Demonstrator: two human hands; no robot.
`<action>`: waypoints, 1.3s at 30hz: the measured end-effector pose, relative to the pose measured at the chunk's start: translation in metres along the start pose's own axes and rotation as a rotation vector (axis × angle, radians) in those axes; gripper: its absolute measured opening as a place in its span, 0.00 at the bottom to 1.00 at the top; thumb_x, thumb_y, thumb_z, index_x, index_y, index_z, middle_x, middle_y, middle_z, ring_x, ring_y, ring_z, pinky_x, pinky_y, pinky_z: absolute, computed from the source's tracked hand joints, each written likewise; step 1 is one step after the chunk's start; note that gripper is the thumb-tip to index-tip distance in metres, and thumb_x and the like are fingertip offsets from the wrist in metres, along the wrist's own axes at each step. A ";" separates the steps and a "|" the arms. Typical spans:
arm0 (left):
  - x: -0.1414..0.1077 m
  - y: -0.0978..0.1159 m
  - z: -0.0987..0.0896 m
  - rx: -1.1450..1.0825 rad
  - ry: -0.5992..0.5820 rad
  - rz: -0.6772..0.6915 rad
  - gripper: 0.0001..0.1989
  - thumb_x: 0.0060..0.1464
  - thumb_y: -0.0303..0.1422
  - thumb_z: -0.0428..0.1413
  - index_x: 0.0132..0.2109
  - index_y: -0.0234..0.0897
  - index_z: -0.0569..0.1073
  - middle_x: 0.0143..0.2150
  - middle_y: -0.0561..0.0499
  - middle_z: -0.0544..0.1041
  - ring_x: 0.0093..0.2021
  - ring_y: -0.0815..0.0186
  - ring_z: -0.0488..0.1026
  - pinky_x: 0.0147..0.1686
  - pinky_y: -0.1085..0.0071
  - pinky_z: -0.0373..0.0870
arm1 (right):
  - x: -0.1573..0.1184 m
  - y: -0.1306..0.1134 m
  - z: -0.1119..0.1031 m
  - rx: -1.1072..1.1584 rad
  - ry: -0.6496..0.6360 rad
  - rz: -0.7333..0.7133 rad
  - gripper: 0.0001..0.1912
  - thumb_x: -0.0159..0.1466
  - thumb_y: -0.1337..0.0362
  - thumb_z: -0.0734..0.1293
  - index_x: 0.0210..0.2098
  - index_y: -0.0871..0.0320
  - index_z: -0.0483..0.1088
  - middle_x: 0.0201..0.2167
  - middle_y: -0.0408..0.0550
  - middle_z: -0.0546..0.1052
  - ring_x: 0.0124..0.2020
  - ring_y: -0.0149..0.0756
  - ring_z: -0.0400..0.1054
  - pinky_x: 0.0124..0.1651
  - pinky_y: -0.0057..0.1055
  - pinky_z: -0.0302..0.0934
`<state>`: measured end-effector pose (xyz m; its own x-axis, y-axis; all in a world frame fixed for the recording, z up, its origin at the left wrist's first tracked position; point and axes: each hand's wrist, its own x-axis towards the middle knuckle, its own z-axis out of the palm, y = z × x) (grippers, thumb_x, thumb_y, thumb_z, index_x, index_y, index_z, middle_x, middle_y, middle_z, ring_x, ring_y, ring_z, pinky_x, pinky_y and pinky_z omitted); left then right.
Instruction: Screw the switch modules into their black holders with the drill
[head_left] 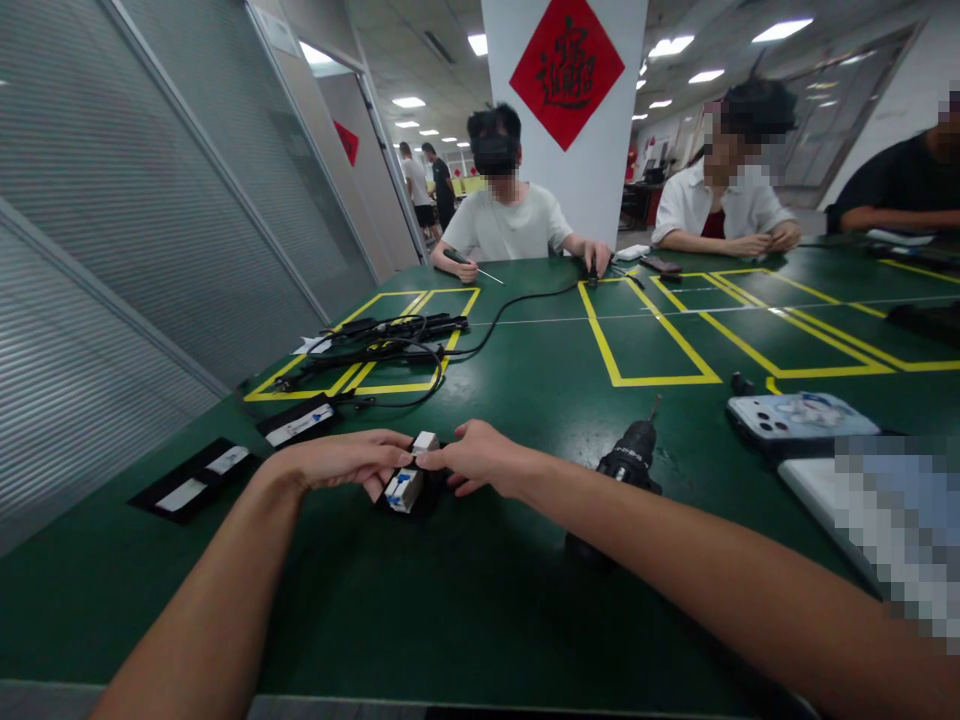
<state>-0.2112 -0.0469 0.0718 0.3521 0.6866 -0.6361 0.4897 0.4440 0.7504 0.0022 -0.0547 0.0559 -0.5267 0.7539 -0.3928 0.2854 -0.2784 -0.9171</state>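
Between my hands, just above or on the green table, is a small white block with blue parts (405,490), set on something black. A second white piece (426,441) sits behind it. My left hand (356,460) grips the block's left side, thumb and fingers closed around it. From the right, my right hand (480,456) reaches in with its thumb pressed on the white piece and its fingers curled behind. Its grip on the far side is partly hidden. A black power drill (630,455) lies to the right, partly covered by my right forearm.
Left of my hands lie two black plates with white strips, one nearer (193,480) and one farther (300,424). Beyond them is a tangle of black cables (382,345). A phone (802,415) lies at right. Across the table, a person (506,220) holds a screwdriver (480,272); others sit at right.
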 end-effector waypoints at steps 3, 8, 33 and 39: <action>0.001 0.000 0.001 0.007 0.021 -0.001 0.24 0.45 0.41 0.61 0.50 0.39 0.70 0.37 0.49 0.78 0.32 0.65 0.76 0.33 0.71 0.74 | -0.002 -0.003 -0.001 0.082 -0.089 0.014 0.20 0.62 0.65 0.66 0.53 0.60 0.62 0.41 0.49 0.74 0.33 0.33 0.72 0.31 0.32 0.70; 0.003 0.001 0.004 0.033 0.146 0.051 0.23 0.44 0.42 0.61 0.48 0.40 0.73 0.46 0.48 0.76 0.43 0.60 0.75 0.42 0.68 0.73 | 0.000 -0.004 0.005 0.118 -0.045 -0.001 0.15 0.64 0.65 0.64 0.50 0.61 0.65 0.42 0.49 0.73 0.34 0.33 0.71 0.33 0.33 0.69; 0.009 0.019 0.032 0.403 0.142 0.422 0.17 0.50 0.42 0.54 0.45 0.38 0.68 0.43 0.50 0.72 0.45 0.59 0.69 0.44 0.69 0.66 | -0.065 -0.011 -0.019 -0.266 0.179 -0.175 0.21 0.61 0.65 0.65 0.53 0.63 0.65 0.38 0.50 0.76 0.33 0.36 0.72 0.36 0.36 0.67; 0.012 0.023 0.032 0.488 0.152 0.478 0.19 0.50 0.44 0.53 0.46 0.38 0.65 0.43 0.48 0.72 0.44 0.59 0.69 0.42 0.68 0.65 | -0.162 0.019 -0.039 -0.516 0.391 -0.279 0.22 0.62 0.60 0.62 0.56 0.55 0.65 0.52 0.53 0.70 0.51 0.45 0.66 0.55 0.43 0.57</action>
<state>-0.1706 -0.0471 0.0757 0.5199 0.8311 -0.1975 0.6240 -0.2116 0.7522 0.1247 -0.1589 0.1048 -0.3370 0.9415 -0.0059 0.5757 0.2011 -0.7925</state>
